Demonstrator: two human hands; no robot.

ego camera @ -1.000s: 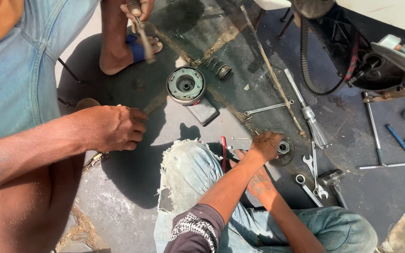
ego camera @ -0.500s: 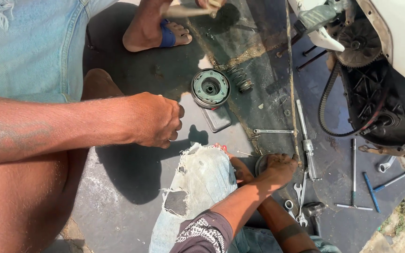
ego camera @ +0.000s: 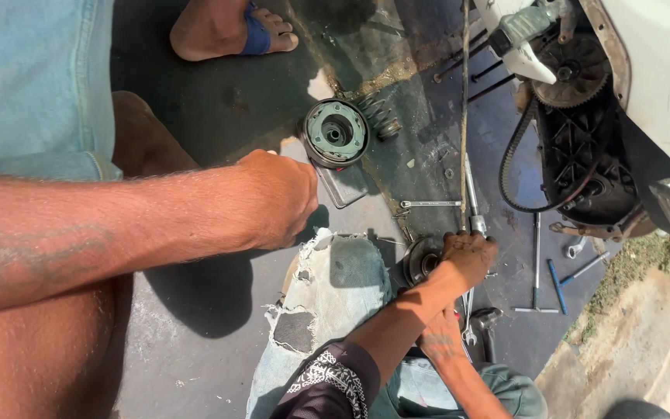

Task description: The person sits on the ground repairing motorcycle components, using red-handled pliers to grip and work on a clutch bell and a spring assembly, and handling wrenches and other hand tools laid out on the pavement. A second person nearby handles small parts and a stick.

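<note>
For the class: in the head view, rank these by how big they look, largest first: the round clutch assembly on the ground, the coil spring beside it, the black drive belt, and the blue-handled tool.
1. Black drive belt
2. Round clutch assembly
3. Blue-handled tool
4. Coil spring

The last two look close in size, so their order is unsure.

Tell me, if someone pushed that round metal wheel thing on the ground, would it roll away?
Probably not: the round metal part lies flat on its face, so it would likely slide. It looks like thick metal, so likely heavy and stiff. Stood on edge, it could roll.
</note>
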